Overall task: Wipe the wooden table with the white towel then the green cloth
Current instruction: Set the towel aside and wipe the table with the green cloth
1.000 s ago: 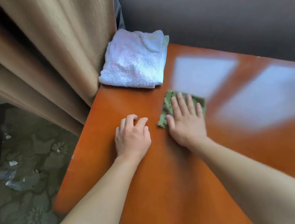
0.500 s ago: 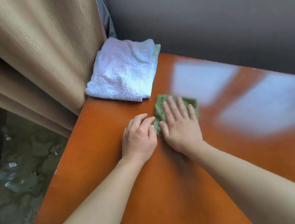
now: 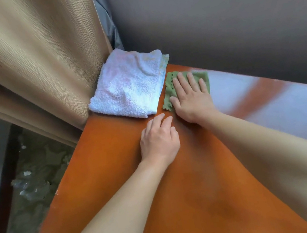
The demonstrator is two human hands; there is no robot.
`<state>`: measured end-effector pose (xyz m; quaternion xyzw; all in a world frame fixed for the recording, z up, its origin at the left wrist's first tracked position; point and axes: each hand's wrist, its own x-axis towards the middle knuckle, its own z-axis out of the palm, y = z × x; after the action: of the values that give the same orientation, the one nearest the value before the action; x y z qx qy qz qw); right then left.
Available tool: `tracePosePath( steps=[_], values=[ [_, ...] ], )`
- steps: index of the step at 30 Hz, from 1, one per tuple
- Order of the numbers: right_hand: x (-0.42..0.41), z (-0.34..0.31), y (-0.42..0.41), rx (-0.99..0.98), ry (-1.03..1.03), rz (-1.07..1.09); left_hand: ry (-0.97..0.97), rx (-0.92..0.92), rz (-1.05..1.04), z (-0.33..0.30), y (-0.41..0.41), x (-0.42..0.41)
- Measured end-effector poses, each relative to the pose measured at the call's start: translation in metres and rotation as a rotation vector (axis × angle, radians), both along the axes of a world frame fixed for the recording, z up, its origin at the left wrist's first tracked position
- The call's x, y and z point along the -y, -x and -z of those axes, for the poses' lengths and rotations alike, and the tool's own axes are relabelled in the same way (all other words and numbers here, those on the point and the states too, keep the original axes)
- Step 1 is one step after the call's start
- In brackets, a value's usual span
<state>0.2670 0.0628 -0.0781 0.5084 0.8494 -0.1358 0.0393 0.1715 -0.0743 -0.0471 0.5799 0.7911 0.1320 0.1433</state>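
Small green cloth [image 3: 201,76], nubby microfibre w/ a ragged, frayed left edge, lies flat on the far part of the glossy orange-brown wooden table [image 3: 184,203], just right of the towel. Right hand [image 3: 190,99] presses flat on top of it, fingers straight & slightly spread, palm down; hand hides most of the cloth's middle and near edge, so its full outline can't be made out.

Folded white terry towel [image 3: 129,91], thick looped pile, roughly square, sits at the table's far left corner. Faint pinkish & yellowish tints on top. A pale green strip shows along its right edge; can't tell if that's trim or another layer. Its left edge touches the curtain.

Left hand [image 3: 158,138] rests palm down on bare wood, near side of the towel & just left of the right hand, fingers loosely bent, holding nothing. Fingertips sit close to the towel's near corner; contact unclear.

Tabletop is smooth, w/ pale bluish window glare in blurry patches on the right side. Both forearms cross the near part of the table and are cut off by the frame bottom.

Around: ribbed tan curtain [image 3: 25,56] hangs in heavy folds at left, a grey wall [image 3: 222,11] runs behind the far edge, dark patterned floor [image 3: 28,189] below at left, blurred.
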Motion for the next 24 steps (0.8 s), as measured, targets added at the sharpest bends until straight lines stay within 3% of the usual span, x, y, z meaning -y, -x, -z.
tracePosePath(
  steps=[4,7,13,17,21,24],
  values=[
    [0.088,0.000,-0.027,-0.067,-0.060,-0.166,-0.002,-0.079,-0.079,0.002,0.000,-0.001],
    [0.086,0.001,-0.038,-0.037,-0.008,-0.274,0.006,-0.076,-0.079,0.004,-0.007,0.000],
    [-0.014,0.002,-0.015,-0.025,-0.041,-0.021,0.136,-0.041,-0.075,0.004,-0.012,0.002],
    [-0.033,0.003,-0.043,-0.024,-0.045,0.120,0.166,-0.056,-0.060,0.007,-0.011,0.005],
    [0.017,0.002,-0.048,-0.056,-0.009,0.302,0.170,-0.033,-0.083,0.008,-0.015,0.003],
    [0.106,0.002,-0.026,-0.083,-0.025,0.037,0.163,0.012,-0.112,0.005,-0.017,0.002]
  ],
)
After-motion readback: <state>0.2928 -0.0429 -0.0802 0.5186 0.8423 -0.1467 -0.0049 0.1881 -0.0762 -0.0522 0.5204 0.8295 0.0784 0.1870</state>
